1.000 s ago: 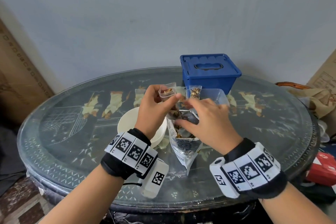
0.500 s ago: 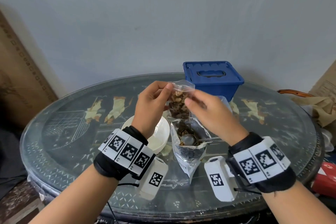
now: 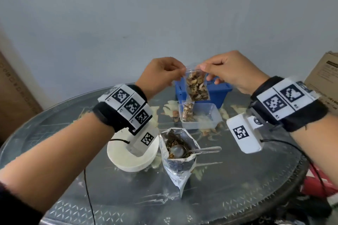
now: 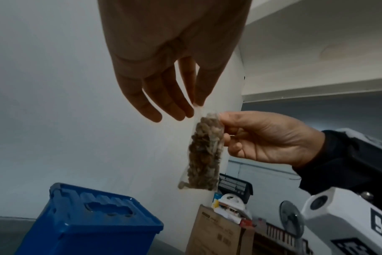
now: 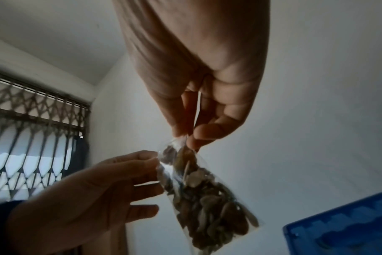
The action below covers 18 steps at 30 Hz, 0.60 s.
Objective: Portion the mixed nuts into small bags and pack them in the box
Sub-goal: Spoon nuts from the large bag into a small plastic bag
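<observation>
nearest, on the glass table [image 3: 237,179], the open foil pouch of nuts [image 3: 178,153] stands with a spoon [image 3: 190,150] in it, a white bowl [image 3: 128,157] just beside it. above and beyond, the left hand [image 3: 161,76] and right hand [image 3: 228,71] each pinch a top corner of a filled small bag [image 3: 197,86], held in the air. behind, a clear tub [image 3: 206,118] holds another filled bag [image 3: 187,112]; farthest, the blue box [image 3: 219,91], lid on. step judged: sealing the bag; next, press the strip shut, then set the bag down. compared with half a second ago, the bag is higher and the hands wider apart.
</observation>
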Motion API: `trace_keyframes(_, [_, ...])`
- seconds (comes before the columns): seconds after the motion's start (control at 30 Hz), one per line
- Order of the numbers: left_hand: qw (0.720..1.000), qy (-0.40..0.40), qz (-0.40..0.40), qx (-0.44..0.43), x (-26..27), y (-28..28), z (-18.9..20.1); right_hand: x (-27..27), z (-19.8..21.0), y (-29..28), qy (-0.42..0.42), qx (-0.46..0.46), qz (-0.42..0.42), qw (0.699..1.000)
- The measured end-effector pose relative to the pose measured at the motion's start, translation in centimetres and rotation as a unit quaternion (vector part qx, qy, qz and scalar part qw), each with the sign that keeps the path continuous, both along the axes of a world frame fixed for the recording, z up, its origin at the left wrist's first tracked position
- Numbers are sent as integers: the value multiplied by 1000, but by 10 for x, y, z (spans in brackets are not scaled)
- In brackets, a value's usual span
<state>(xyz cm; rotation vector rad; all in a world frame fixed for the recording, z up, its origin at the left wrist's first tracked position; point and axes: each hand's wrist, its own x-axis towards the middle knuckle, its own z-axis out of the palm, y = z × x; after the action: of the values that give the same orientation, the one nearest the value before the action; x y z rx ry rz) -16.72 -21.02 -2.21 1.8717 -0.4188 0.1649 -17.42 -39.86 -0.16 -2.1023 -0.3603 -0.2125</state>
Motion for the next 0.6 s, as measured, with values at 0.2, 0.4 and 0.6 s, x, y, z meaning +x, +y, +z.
trace_keyframes(0.2, [981, -20, 2, 195, 70, -18, -2, 65, -20, -18, 66, -13, -21, 997])
trace_keyframes(0.4, [932, 8, -38, 361, 133, -31, -52, 117, -93, -21, 161, -15, -45, 986])
trace_keyframes(0.6, [890, 68, -86, 442, 172, -40, -110, 149, -166, -21, 229, -14, -78, 970])
